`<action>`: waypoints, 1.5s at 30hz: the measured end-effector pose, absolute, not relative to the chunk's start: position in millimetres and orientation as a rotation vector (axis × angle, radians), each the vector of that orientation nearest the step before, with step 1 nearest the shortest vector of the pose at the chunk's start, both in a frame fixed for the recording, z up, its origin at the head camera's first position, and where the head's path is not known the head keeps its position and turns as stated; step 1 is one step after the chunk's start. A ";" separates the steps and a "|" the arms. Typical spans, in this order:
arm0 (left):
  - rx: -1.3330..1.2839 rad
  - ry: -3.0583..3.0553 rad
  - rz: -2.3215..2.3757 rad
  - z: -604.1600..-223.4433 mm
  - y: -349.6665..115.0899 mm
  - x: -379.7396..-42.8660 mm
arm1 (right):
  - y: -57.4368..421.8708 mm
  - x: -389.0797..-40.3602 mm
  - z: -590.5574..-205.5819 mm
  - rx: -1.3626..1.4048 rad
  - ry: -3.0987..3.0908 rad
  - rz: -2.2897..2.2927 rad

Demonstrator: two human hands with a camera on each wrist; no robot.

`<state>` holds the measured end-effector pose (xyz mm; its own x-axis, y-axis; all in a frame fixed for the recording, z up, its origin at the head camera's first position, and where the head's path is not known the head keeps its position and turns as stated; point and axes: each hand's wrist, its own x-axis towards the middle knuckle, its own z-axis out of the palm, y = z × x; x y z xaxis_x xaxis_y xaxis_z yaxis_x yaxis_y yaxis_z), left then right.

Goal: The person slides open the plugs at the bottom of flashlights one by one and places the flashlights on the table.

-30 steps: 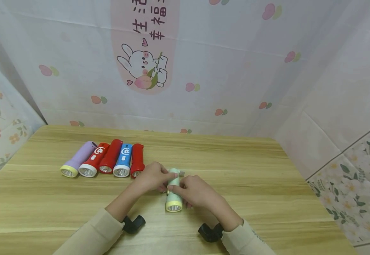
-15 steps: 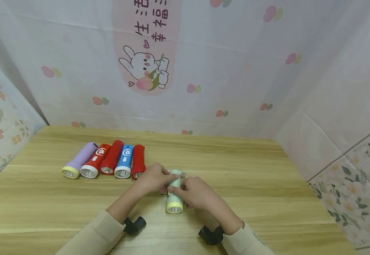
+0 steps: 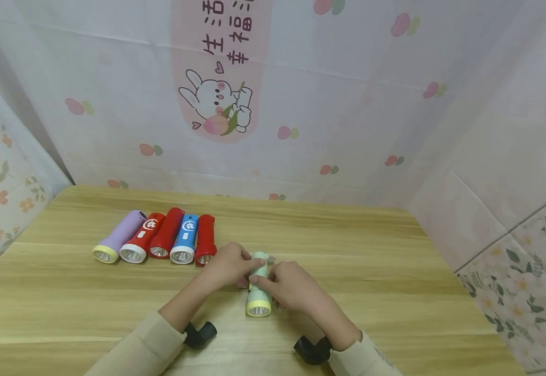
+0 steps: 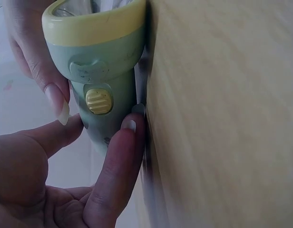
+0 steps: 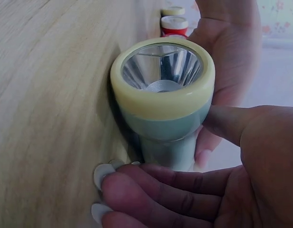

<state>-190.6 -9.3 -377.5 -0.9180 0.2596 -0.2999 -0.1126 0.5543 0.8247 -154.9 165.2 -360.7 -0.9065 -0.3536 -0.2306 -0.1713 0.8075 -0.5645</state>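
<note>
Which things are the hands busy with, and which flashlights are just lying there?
Busy with now:
green flashlight, held by left hand and right hand

Just lying in the row, it seems:
purple flashlight
white-rimmed red flashlight
middle red flashlight
blue flashlight
red flashlight nearest the left hand

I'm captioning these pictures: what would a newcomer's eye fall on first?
Likely the green flashlight, held by the left grip and right grip near the middle of the table. Next, five flashlights, purple, red and blue, side by side farther left. Behind, a cartoon rabbit on the backdrop.
</note>
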 end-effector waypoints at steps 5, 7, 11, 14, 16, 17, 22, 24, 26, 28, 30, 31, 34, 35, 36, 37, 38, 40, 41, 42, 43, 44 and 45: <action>0.101 2.424 1.304 -378.2 -9.7 -189.2 | 165.1 -151.8 -356.8 -0.419 2.720 -0.759; 0.103 2.437 1.296 -378.3 -10.0 -189.0 | 165.1 -151.2 -355.5 -0.419 2.729 -0.759; 0.113 2.445 1.304 -376.7 -8.4 -188.5 | 166.5 -150.9 -353.4 -0.405 2.766 -0.733; 0.117 2.465 1.296 -373.4 -7.2 -186.9 | 168.2 -151.0 -351.3 -0.387 2.814 -0.696; 0.127 2.491 1.282 -370.6 -6.7 -185.3 | 169.1 -151.0 -349.3 -0.382 2.849 -0.678; 0.139 2.510 1.267 -369.2 -6.5 -184.3 | 169.4 -150.9 -348.3 -0.385 2.865 -0.674; 0.196 2.633 1.162 -359.1 -7.8 -180.0 | 170.8 -152.7 -341.0 -0.378 2.886 -0.761; 0.216 2.687 1.103 -354.1 -10.2 -179.6 | 171.4 -153.9 -337.1 -0.363 2.871 -0.836; 0.234 2.728 1.051 -349.2 -13.4 -181.0 | 171.9 -155.4 -333.8 -0.354 2.855 -0.907; 0.251 2.749 1.025 -344.0 -17.5 -183.6 | 171.8 -156.5 -331.5 -0.352 2.840 -0.962; 0.276 2.771 1.010 -339.2 -22.0 -187.5 | 170.6 -158.0 -331.1 -0.359 2.829 -1.001; 0.292 2.786 0.999 -336.7 -24.5 -189.7 | 169.5 -158.9 -331.3 -0.363 2.827 -1.016; 0.345 2.836 0.958 -329.6 -32.5 -196.0 | 164.8 -161.9 -333.1 -0.382 2.825 -1.069; 0.360 2.848 0.945 -327.6 -35.0 -198.1 | 162.9 -162.9 -333.7 -0.398 2.827 -1.086; 0.377 2.863 0.927 -326.1 -37.5 -200.1 | 160.7 -163.8 -334.1 -0.409 2.825 -1.106; 0.393 2.875 0.914 -324.4 -39.9 -202.0 | 158.5 -164.8 -334.3 -0.424 2.822 -1.124; 0.400 2.889 0.894 -323.8 -42.1 -204.4 | 156.2 -165.7 -334.5 -0.438 2.818 -1.135; 0.408 2.909 0.852 -323.6 -45.9 -209.5 | 151.2 -167.0 -334.7 -0.460 2.802 -1.148; 0.406 2.921 0.833 -323.7 -47.8 -211.9 | 148.4 -167.5 -334.9 -0.465 2.795 -1.146; 0.400 2.931 0.810 -324.3 -49.6 -214.6 | 145.5 -168.2 -335.4 -0.470 2.786 -1.141; 0.394 2.935 0.789 -324.6 -51.6 -217.1 | 142.7 -168.8 -335.9 -0.476 2.778 -1.134; 0.386 2.940 0.765 -325.0 -53.3 -219.6 | 139.6 -169.0 -336.0 -0.473 2.764 -1.133; 0.379 2.946 0.743 -325.2 -55.1 -221.5 | 136.5 -169.3 -336.5 -0.468 2.752 -1.134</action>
